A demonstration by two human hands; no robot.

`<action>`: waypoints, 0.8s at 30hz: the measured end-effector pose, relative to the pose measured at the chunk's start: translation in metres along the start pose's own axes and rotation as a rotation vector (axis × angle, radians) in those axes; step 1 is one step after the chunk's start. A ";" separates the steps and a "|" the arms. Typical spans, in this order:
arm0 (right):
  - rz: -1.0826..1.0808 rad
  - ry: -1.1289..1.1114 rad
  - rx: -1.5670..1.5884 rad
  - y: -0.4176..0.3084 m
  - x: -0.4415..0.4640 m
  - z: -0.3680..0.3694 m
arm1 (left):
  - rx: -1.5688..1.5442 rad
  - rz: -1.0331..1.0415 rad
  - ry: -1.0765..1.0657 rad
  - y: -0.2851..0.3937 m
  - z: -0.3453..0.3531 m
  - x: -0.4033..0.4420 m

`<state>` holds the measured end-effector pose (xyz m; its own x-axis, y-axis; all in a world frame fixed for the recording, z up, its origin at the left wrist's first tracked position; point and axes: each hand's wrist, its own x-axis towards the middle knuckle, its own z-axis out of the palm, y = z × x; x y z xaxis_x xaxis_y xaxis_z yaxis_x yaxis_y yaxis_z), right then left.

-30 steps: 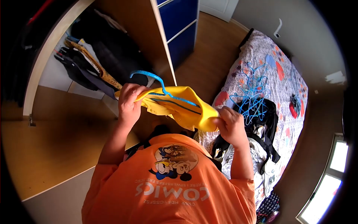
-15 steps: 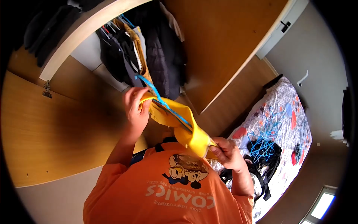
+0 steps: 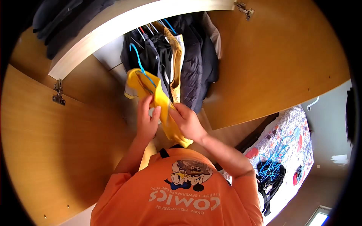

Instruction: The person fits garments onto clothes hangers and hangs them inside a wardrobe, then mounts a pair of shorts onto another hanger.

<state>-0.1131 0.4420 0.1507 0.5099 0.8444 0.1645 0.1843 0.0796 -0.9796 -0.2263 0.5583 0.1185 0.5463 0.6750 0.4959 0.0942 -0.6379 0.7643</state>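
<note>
A yellow garment (image 3: 164, 101) hangs on a blue hanger (image 3: 136, 56) in front of me, below the wardrobe's row of clothes. The hanger's hook sticks up out of the neck opening. On the near side, my left hand (image 3: 148, 116) has fingers and thumb closed on the yellow cloth. My right hand (image 3: 189, 121) pinches the garment's right edge, with the thumb on top. The lower end of the cloth dangles just above my orange shirt (image 3: 177, 203).
Dark and brown clothes (image 3: 175, 60) hang in the open wardrobe, between a left door (image 3: 37, 143) and a right door (image 3: 279, 64). Folded dark clothes (image 3: 71, 22) lie on the upper shelf. Blue hangers (image 3: 271, 165) and black clothing (image 3: 277, 180) lie on the patterned bed (image 3: 294, 128).
My view has turned toward the wardrobe. The yellow garment now hangs more upright, closer to the clothes. My right hand has come up and in toward my left, which sits lower on the cloth.
</note>
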 end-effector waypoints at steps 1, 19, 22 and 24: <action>-0.049 0.010 -0.013 0.009 0.020 0.012 | 0.001 -0.001 0.034 -0.010 0.000 0.011; -0.261 0.308 -0.203 0.038 0.224 0.127 | -0.023 -0.181 0.272 -0.156 -0.044 0.202; -0.231 0.323 -0.274 0.030 0.241 0.134 | 0.021 -0.219 0.299 -0.171 -0.049 0.218; -0.163 0.315 -0.280 0.027 0.251 0.139 | 0.078 -0.186 0.299 -0.158 -0.050 0.222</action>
<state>-0.0974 0.7299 0.1500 0.6779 0.6271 0.3836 0.4817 0.0153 -0.8762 -0.1618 0.8277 0.1284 0.2470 0.8537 0.4584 0.2388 -0.5121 0.8250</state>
